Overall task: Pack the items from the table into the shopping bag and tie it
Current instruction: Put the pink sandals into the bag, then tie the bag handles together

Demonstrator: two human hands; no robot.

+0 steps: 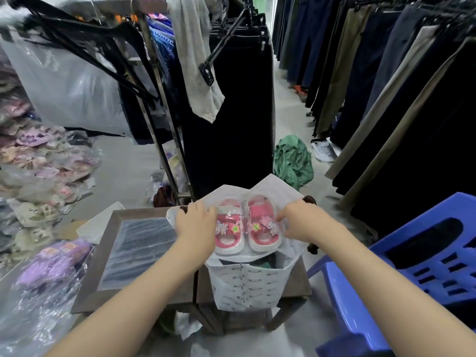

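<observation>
Seating wrapped pink sandals into the shopping bag.
I am pinching their clear wrap, left hand at 9 o'clock, right hand at 3, probably keeping the pair level over the bag mouth on the table.

the white shopping bag hanging over the near edge of the table carries a small dark word printed over and over in slanted rows across its front; from here it looks like "heaven", though the letters are too small and soft to be sure. up on the rack behind, a blue garment shows pale capital letters starting "wh", the rest blurred. a white sheet on the floor by the trousers has dark print, unreadable.
</observation>
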